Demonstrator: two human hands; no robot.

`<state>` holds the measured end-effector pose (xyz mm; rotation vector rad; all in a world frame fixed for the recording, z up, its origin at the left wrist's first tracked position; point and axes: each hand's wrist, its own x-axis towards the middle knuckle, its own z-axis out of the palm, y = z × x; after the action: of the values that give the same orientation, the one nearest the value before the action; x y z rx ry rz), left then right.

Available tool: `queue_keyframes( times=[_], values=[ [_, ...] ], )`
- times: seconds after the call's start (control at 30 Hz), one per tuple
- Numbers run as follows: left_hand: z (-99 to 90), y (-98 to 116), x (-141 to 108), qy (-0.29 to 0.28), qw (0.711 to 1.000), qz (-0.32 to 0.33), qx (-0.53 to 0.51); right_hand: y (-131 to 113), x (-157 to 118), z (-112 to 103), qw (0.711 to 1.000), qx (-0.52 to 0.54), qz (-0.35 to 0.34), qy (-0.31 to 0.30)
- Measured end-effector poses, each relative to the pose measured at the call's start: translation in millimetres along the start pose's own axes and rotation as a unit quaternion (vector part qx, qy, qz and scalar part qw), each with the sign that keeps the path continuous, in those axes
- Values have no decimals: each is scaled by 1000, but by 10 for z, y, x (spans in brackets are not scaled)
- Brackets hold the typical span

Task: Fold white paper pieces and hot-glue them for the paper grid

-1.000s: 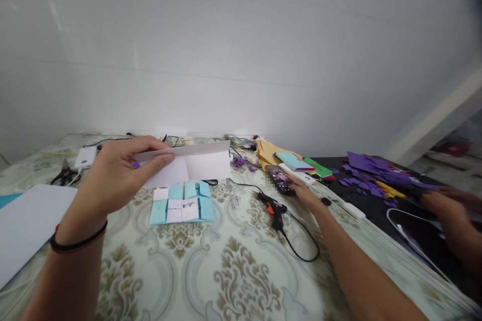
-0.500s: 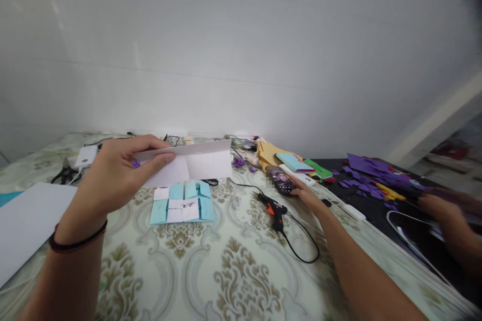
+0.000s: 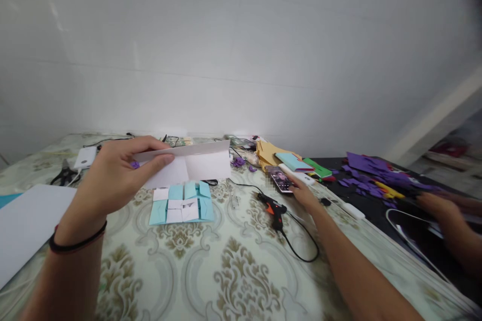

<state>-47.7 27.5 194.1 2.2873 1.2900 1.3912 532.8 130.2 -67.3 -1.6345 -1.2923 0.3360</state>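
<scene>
My left hand (image 3: 128, 170) pinches a folded white paper (image 3: 205, 160) by its upper left edge, thumb in front, and holds it above the table. Below and partly behind it lies a light blue folded paper piece (image 3: 183, 204) with white flaps. My right hand (image 3: 301, 193) is at the lower right corner of a phone (image 3: 280, 180) with a lit screen, its fingertips touching the phone. Just in front of the phone, a black and orange glue gun (image 3: 276, 212) lies with its cable curving toward me.
At left are white sheets (image 3: 33, 220), black-handled scissors (image 3: 65, 174) and a white device (image 3: 86, 157). Yellow envelopes (image 3: 269, 153) and a blue booklet (image 3: 292, 162) sit behind the phone. Purple pieces (image 3: 367, 165) cover the dark table at right, near another person's hand (image 3: 440, 210).
My right fingers have moved slightly left onto the phone's lower right part, and the phone's tilt and screen look have changed a little. My left hand and the white paper are almost still.
</scene>
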Motion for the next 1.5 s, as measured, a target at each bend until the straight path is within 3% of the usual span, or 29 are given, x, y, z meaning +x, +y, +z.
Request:
queue_keyframes(
  times=[0.23,0.5,0.8,0.93,1.03,1.17,1.27,1.43,1.5],
  values=[
    [-19,-5,-10,-2,1000,-9,-12,-47,-20,14,1000,8,25,12],
    [-19,3,-9,-10,1000,-11,-23,-155,-76,-7,999,31,-6,9],
    [-18,10,-9,-10,1000,-15,-20,-281,-90,-2,999,-16,50,-2],
    [-25,4,-10,-5,1000,-13,-16,-393,-161,-2,998,-20,55,29],
    [-31,-3,-11,-3,1000,-16,-22,-545,-224,-18,995,-23,53,87],
    [-1,-3,1,-1,999,-8,-33,-962,-207,-4,983,-17,5,182],
    [62,7,20,-10,999,-7,-33,-1486,-190,93,979,16,-70,188],
    [179,42,36,-34,998,-18,-42,-2603,-550,283,972,97,-205,60],
    [211,64,33,-37,997,-27,-59,-3015,-797,295,935,150,-310,-81]
  ],
)
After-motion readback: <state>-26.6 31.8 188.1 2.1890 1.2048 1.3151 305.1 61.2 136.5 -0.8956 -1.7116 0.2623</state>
